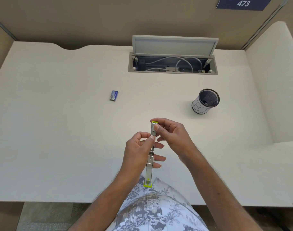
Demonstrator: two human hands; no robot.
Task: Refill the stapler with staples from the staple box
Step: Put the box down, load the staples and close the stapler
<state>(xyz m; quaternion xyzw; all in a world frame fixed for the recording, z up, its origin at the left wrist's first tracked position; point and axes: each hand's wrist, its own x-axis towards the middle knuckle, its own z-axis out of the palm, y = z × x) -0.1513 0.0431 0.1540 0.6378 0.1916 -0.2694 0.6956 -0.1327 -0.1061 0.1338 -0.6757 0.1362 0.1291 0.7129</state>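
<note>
A silver stapler (150, 169) with lime-green ends is swung fully open into one long strip, held above the desk's near edge. My left hand (139, 152) grips its middle near the hinge, thumb pressed on the upper metal rail. My right hand (172, 135) pinches the far half near its green tip with thumb and forefinger. The small blue staple box (113, 95) lies shut on the desk, far off to the upper left of both hands.
A black mesh pen cup (205, 101) with a white paper wrap stands at the right. An open cable hatch (173, 64) with its lid raised sits at the desk's back. Partition walls enclose the white desk (59, 130).
</note>
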